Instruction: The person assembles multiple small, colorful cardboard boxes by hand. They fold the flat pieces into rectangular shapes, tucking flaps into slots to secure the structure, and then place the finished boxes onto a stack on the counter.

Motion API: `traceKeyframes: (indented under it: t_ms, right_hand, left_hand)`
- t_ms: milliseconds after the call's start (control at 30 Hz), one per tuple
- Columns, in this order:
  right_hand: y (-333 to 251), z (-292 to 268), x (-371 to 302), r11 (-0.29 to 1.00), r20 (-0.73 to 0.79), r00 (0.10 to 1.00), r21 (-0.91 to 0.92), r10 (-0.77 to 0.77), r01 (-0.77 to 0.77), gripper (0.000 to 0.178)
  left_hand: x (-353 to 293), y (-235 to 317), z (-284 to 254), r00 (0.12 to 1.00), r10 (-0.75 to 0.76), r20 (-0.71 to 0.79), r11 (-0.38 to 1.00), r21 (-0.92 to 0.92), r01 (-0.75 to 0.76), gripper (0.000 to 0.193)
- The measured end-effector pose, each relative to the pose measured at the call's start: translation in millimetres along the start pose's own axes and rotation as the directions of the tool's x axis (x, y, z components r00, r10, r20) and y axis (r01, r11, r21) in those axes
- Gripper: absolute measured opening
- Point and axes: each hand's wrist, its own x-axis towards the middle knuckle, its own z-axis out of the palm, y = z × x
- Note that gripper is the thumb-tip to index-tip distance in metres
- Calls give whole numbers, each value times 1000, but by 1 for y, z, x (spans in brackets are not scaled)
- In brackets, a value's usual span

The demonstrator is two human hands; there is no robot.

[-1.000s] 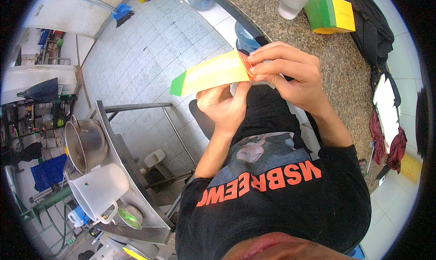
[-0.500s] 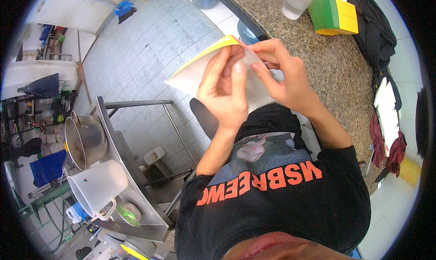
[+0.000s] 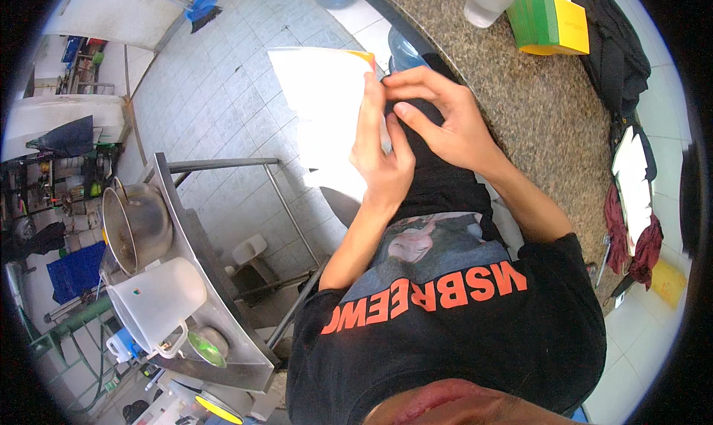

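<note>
A large white paper sheet (image 3: 323, 106), overexposed and with a yellow-orange strip (image 3: 362, 56) at its top corner, hangs in front of me above the floor. My left hand (image 3: 380, 158) grips its right-hand edge, fingers pointing upward along the paper and the thumb on the near side. Beside it, my right hand (image 3: 445, 124) has its fingers bent and its thumb apart from them. Those fingertips meet the sheet's edge by my left fingers, and dark cloth shows through the gap behind the thumb.
A granite counter (image 3: 535, 121) runs along my right, bearing a clear plastic cup (image 3: 486, 5) and a green-and-yellow card stack (image 3: 546, 24). At left, a metal table (image 3: 238, 351) carries a metal pot (image 3: 145, 224) and a white plastic pitcher (image 3: 167, 299). A blue broom (image 3: 200, 11) stands farther off.
The sheet has turned from a curled, tilted position to a flatter one showing its bright white face. My left hand has rotated with it, and my right thumb and fingers have shifted left.
</note>
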Motion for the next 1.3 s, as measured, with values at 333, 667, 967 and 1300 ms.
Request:
traceKeyframes:
  t_ms: [333,667,967,1300]
  right_hand:
    - [0,13,-4,980,14,1000,199,27,-30,44]
    - [7,4,-4,994,-156,984,87,82,-69,18]
    - [-4,4,1,975,-262,954,-199,-148,97,7]
    - [-13,-9,9,769,-89,892,-548,-443,327,9]
  left_hand:
    - [-9,1,-5,999,-47,12,826,-562,45,82]
    - [-2,11,-14,977,211,45,815,543,-201,67]
    - [6,-14,-7,945,284,-161,868,462,-182,28]
    - [20,7,-12,986,123,-109,984,142,-107,15]
